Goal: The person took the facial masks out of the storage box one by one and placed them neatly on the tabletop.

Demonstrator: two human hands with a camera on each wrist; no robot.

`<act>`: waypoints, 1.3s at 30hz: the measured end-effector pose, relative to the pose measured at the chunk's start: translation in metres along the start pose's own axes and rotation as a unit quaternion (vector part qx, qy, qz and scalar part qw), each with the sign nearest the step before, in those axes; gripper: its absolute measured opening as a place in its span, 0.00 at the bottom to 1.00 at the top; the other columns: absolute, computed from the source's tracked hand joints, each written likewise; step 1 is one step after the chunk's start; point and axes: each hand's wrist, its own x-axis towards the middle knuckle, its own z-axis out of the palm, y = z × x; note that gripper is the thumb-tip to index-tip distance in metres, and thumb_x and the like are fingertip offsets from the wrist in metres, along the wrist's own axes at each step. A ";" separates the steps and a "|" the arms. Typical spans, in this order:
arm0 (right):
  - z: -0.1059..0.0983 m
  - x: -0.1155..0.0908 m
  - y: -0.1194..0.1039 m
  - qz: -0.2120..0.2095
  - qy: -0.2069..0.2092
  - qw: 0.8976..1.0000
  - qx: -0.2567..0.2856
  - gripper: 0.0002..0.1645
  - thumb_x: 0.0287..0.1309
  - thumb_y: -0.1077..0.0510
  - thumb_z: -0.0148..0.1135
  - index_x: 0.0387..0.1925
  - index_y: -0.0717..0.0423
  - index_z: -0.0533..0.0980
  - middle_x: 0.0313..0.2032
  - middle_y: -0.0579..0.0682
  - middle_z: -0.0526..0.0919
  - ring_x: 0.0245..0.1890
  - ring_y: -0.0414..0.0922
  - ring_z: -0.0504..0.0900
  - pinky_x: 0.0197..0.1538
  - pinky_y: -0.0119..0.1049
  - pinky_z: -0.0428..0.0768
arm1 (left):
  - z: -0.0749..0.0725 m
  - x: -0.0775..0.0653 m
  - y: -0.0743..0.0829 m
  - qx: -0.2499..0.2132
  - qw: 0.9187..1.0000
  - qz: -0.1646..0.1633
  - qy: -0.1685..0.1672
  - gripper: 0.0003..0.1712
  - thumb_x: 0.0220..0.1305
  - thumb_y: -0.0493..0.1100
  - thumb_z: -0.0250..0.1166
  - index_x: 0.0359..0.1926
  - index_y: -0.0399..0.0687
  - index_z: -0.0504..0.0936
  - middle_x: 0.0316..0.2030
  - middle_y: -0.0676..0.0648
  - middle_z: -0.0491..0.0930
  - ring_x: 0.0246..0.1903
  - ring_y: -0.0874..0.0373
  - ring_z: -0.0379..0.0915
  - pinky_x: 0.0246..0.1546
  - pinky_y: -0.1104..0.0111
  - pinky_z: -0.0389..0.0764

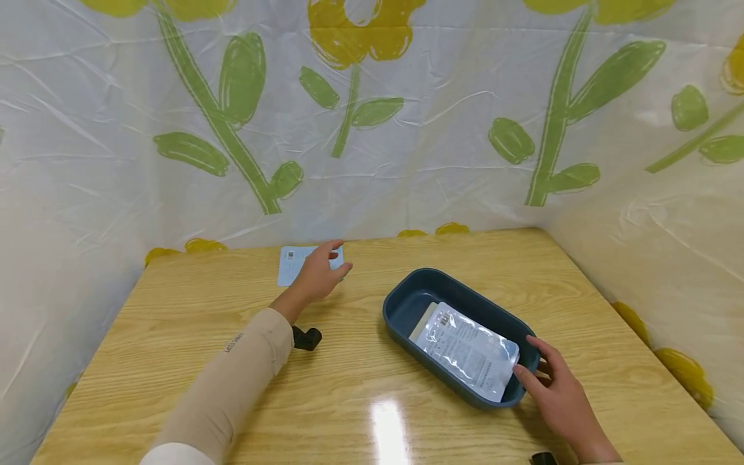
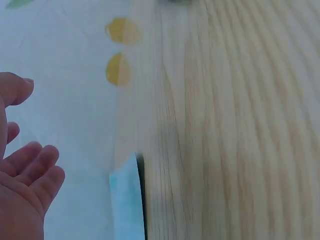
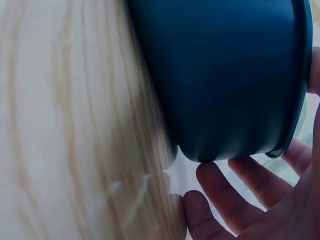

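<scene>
A pale blue flat packet (image 1: 288, 271) with a small barcode lies at the back left of the table. Over its right part reaches my left hand (image 1: 320, 274), thumb and fingers apart with nothing between them. The left wrist view shows the packet's edge (image 2: 128, 205) to the right of these fingers. My right hand (image 1: 560, 394) holds the near right end of a dark blue oblong tub (image 1: 418, 360), thumb at the rim and fingers against the outer wall (image 3: 225, 95). Inside the tub rests a silvery printed pouch (image 1: 465, 349), with a cream edge of another packet under it.
Below the sleeved left forearm (image 1: 232, 381) shows a black wrist-mounted piece (image 1: 307, 338); another dark piece (image 1: 544, 458) is by the right wrist. The wooden table (image 1: 349, 400) ends at the back against a flowered sheet (image 1: 407, 148), which also hangs at both sides.
</scene>
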 end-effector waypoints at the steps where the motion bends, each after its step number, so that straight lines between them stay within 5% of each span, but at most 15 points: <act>1: 0.000 0.000 0.000 0.000 0.001 1.000 0.000 0.42 0.72 0.45 0.57 0.74 0.62 0.54 0.69 0.72 0.58 0.61 0.69 0.69 0.42 0.14 0.66 | 0.004 -0.001 0.005 -0.009 1.000 0.009 -0.007 0.35 0.73 0.48 0.61 0.75 0.46 0.60 0.72 0.43 0.62 0.67 0.47 0.63 0.62 0.51 0.69; 10: -0.002 -0.002 0.002 -0.007 0.010 1.000 0.007 0.41 0.72 0.47 0.57 0.74 0.63 0.54 0.69 0.72 0.58 0.61 0.70 0.69 0.41 0.12 0.64 | 0.043 -0.010 0.055 -0.064 0.993 0.079 -0.063 0.34 0.72 0.47 0.63 0.73 0.43 0.64 0.69 0.42 0.67 0.65 0.49 0.66 0.63 0.59 0.69; 19: -0.001 0.000 0.002 -0.014 0.013 1.000 0.019 0.41 0.72 0.48 0.58 0.74 0.63 0.54 0.68 0.72 0.59 0.60 0.69 0.69 0.41 0.12 0.65 | 0.082 -0.012 0.091 -0.077 0.984 0.096 -0.126 0.33 0.71 0.45 0.65 0.72 0.43 0.66 0.68 0.46 0.69 0.63 0.53 0.70 0.61 0.68 0.70; 27: 0.000 0.002 0.002 -0.019 0.011 1.000 0.013 0.40 0.73 0.48 0.57 0.74 0.63 0.54 0.69 0.72 0.59 0.60 0.69 0.69 0.42 0.12 0.65 | 0.106 -0.011 0.102 -0.029 0.980 0.076 -0.181 0.34 0.68 0.46 0.67 0.71 0.44 0.67 0.66 0.45 0.72 0.59 0.58 0.73 0.55 0.72 0.74; 39: 0.001 0.002 0.004 -0.021 0.008 1.000 0.006 0.40 0.72 0.47 0.58 0.73 0.63 0.55 0.69 0.72 0.58 0.61 0.70 0.69 0.42 0.13 0.65 | 0.118 -0.008 0.102 0.065 0.972 0.032 -0.222 0.34 0.66 0.48 0.69 0.70 0.48 0.69 0.64 0.50 0.74 0.52 0.64 0.75 0.56 0.71 0.73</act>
